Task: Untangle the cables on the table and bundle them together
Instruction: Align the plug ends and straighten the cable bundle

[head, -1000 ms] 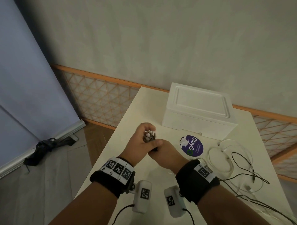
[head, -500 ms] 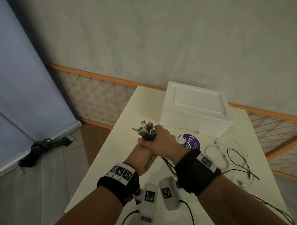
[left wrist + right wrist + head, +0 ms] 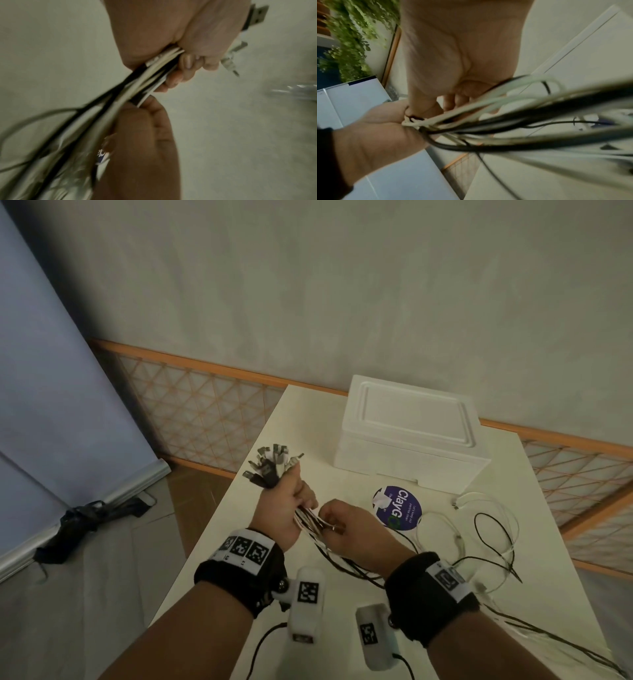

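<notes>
My left hand [image 3: 289, 501] grips a bundle of black and white cables [image 3: 310, 520] above the table's left part, with their USB plugs [image 3: 270, 463] fanning out past its far side. The left wrist view shows that fist [image 3: 192, 54] curled round the cables [image 3: 137, 86]. Just right of it my right hand [image 3: 346, 525] holds the same bundle where it leaves the left fist, fingers curled round the strands [image 3: 471, 117]. The free ends [image 3: 479, 539] trail in loose loops over the right side of the table [image 3: 239, 525] and off its near right corner.
A white foam box [image 3: 411, 433] stands at the table's far end. A round purple sticker [image 3: 397, 506] lies in front of it. An orange-framed lattice railing [image 3: 205, 412] runs behind the table, and the floor [image 3: 102, 559] drops away to the left.
My hands have come apart: the right hand slid from the plug end down the bundle toward me, and the left hand now holds the plug end alone, raised with the plugs fanned out.
</notes>
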{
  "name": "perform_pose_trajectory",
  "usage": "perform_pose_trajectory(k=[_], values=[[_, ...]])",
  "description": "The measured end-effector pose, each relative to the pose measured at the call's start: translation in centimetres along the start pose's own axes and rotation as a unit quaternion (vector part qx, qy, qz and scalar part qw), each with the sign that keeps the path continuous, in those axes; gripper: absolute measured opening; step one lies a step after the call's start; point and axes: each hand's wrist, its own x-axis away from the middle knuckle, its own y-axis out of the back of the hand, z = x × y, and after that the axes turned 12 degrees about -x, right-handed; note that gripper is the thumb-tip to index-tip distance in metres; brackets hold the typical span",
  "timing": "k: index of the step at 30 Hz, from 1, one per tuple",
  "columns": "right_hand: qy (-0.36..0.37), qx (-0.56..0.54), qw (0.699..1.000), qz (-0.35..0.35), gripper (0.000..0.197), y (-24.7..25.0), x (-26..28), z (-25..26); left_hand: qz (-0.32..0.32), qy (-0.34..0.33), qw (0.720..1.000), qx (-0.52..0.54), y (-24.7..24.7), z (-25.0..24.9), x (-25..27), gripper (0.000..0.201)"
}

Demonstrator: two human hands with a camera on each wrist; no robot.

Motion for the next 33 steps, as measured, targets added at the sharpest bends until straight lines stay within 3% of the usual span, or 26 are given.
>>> perform_pose_trajectory(k=[4, 7, 9, 11, 14, 17, 18, 20, 22, 25, 29, 33], values=[[-0.015, 0.143, 0.989, 0.031, 0.011, 0.7, 1.2, -2.0, 0.012, -0.046, 0.999, 0.013, -1.2, -1.4, -0.8, 0.054], [-0.127, 0.250, 0.957, 0.079, 0.012, 2.4, 3.6, -6.7, 0.003, -0.074, 0.996, 0.038, -1.9, -5.5, -1.5, 0.052], [-0.208, 0.260, 0.942, 0.052, 0.027, 4.5, 5.9, -9.9, -0.002, -0.088, 0.995, 0.051, -1.9, -8.5, -1.9, 0.056], [-0.247, 0.248, 0.936, -0.023, 0.032, 6.3, 7.5, -11.5, -0.003, -0.083, 0.996, 0.044, -1.9, -9.8, -2.1, 0.054], [-0.237, 0.292, 0.925, -0.052, 0.020, 8.3, 7.2, -9.8, 0.024, -0.071, 0.997, -0.015, -2.4, -8.6, -2.2, 0.054], [-0.158, 0.289, 0.938, -0.108, 0.069, 9.0, 5.3, -5.3, 0.035, -0.069, 0.997, -0.029, -3.3, -7.1, -2.0, 0.057], [-0.099, 0.261, 0.949, -0.148, 0.069, 8.8, 4.5, -3.5, 0.041, -0.073, 0.996, -0.026, -3.6, -6.9, -1.8, 0.057], [0.033, 0.146, 0.967, -0.204, 0.041, 7.4, 3.2, 0.4, 0.065, -0.081, 0.994, -0.018, -4.3, -6.4, -1.2, 0.058], [0.080, 0.036, 0.983, -0.160, 0.010, 4.9, 1.8, 3.2, 0.089, -0.092, 0.992, -0.022, -5.2, -6.0, -0.4, 0.059], [0.034, -0.120, 0.988, -0.086, 0.028, 2.2, 0.8, 4.0, 0.113, -0.116, 0.986, -0.046, -5.7, -6.4, 0.6, 0.058], [-0.051, -0.003, 0.998, 0.030, 0.035, 0.8, 1.4, 1.3, 0.115, -0.141, 0.982, -0.055, -4.9, -8.3, 1.2, 0.059], [-0.170, 0.011, 0.985, 0.025, 0.034, 0.8, 2.2, -0.5, 0.107, -0.157, 0.981, -0.044, -4.8, -10.0, 1.4, 0.059]])
